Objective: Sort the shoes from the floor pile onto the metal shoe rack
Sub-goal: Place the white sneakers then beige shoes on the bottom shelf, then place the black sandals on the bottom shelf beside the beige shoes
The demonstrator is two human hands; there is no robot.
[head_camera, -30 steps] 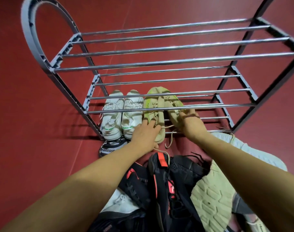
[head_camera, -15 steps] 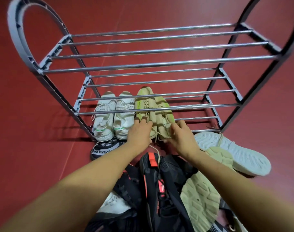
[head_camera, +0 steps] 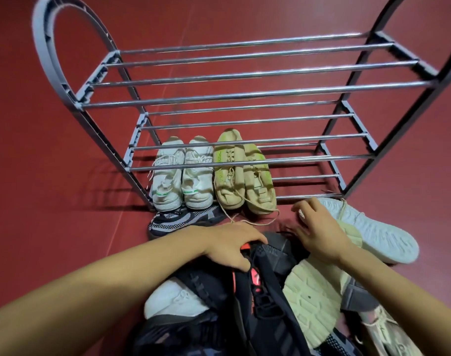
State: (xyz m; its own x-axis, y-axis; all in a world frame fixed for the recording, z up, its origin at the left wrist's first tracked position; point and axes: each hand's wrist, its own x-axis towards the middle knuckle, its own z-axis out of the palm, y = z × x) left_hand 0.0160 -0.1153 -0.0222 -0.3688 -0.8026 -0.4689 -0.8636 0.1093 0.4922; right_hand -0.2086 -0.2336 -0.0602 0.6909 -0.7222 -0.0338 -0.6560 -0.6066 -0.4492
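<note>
The metal shoe rack (head_camera: 245, 95) stands ahead on the red floor. On its bottom tier a pair of white sneakers (head_camera: 182, 173) sits at the left, and a pair of beige sneakers (head_camera: 242, 176) beside it. The floor pile lies in front of the rack. My left hand (head_camera: 232, 244) grips the heel of a black sneaker with red accents (head_camera: 265, 286) on top of the pile. My right hand (head_camera: 319, 229) hovers with fingers spread over the pile, next to a light grey sneaker (head_camera: 368, 227) lying sole up.
A black-and-white knit shoe (head_camera: 180, 220) lies by the rack's front left foot. A cream sole (head_camera: 311, 294), a white shoe (head_camera: 173, 301) and more dark shoes fill the pile near me. The rack's upper tiers hold nothing.
Both hands have let go of the beige sneakers and pulled back toward the pile. My left hand has closed on the black sneaker; my right hand has moved toward the grey one.
</note>
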